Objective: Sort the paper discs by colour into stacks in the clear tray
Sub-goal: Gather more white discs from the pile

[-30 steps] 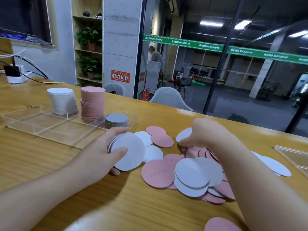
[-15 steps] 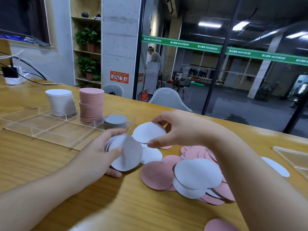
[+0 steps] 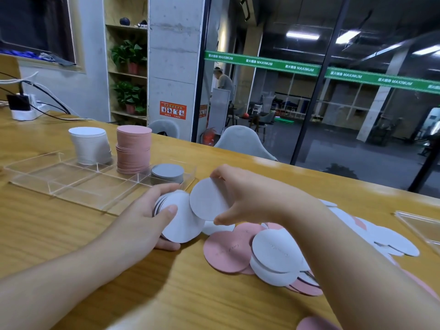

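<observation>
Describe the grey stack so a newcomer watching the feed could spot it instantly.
Find the clear tray on the wooden table's left. Three stacks stand along its far side; the grey stack is the rightmost, beside the pink stack. It is by far the shortest, and darker than the white stack.

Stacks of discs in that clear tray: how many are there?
3. In the clear tray, a tall white stack stands farthest left, a tall pink stack beside it, and a short grey stack at the right end. None seems hidden.
</observation>
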`<state>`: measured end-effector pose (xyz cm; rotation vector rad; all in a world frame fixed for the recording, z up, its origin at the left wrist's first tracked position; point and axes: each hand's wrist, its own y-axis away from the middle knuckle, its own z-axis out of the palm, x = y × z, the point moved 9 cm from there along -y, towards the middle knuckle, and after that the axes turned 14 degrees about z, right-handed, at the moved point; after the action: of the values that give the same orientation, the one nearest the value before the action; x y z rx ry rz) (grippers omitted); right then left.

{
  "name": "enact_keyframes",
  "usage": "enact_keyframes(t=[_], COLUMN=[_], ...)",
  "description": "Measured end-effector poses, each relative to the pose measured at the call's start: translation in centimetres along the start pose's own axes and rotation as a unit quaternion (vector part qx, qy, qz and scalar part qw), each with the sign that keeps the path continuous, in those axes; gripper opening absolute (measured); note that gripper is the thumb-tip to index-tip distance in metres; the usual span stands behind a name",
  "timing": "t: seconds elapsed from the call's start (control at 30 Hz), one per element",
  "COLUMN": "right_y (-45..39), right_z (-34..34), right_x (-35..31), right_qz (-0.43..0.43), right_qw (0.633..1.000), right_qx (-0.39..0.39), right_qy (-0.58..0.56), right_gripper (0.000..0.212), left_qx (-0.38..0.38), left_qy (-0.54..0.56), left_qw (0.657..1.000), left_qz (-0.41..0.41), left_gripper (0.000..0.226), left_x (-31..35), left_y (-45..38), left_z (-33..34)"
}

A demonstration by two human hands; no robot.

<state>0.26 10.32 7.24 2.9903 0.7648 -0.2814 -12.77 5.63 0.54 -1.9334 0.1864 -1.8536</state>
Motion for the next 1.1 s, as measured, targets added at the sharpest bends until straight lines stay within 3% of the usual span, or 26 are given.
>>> enact_keyframes(t=[0.27,0.43,0.53,0.6,0.8,0.87,1.0,1.1], right_y=[-0.3,-1.0,-1.3,-1.3,-1.3,-1.3,-1.1,-1.4], right_z=[1.6,2.2,1.1,0.7,-0.4,-0.4,-0.2,-0.5], right_x=[-0.8,-1.3,-1.2,-1.2,-1.3,-1.4,-1.6,-0.6], right_qz=[-0.013,-0.023,-0.034,-0.036,-0.042,-0.047,-0.067,-0.044], right_qw=[1.000,1.000,0.998,0.993,0.969,0.967,0.970,0.973], right_qx=[-0.016,-0.010,0.028,0.038,0.062,0.062,0.084,0.126], right_qy=[-0.008,-0.019,-0.049,-0.107,-0.235,-0.242,-0.220,-0.190], right_gripper=[0.066,0.025,0.021,0.007,0.018,0.021,0.007,0.016], left_qx=[0.009,0.002,0.004,-0.002,-0.022,-0.024,-0.037,-0.090], left_qy=[-0.008,-0.008,0.004,-0.001,-0.016,-0.016,-0.055,-0.095], left_qw=[1.000,1.000,1.000,1.000,0.999,0.999,0.997,0.990], left_qz=[-0.003,0.002,0.001,0.006,0.020,0.021,0.036,0.057], left_gripper=[0.032,0.031,0.029,0.032,0.035,0.036,0.047,0.058], left_x=[-0.2,-0.3,-0.4,-0.4,-0.2,-0.1,0.6,1.6], left_y=[-0.1,-0.1,-0.1,-0.1,-0.1,-0.1,0.0,0.0], left_z=[-0.2,-0.2,-0.1,-0.1,0.0,0.0,0.0,0.3])
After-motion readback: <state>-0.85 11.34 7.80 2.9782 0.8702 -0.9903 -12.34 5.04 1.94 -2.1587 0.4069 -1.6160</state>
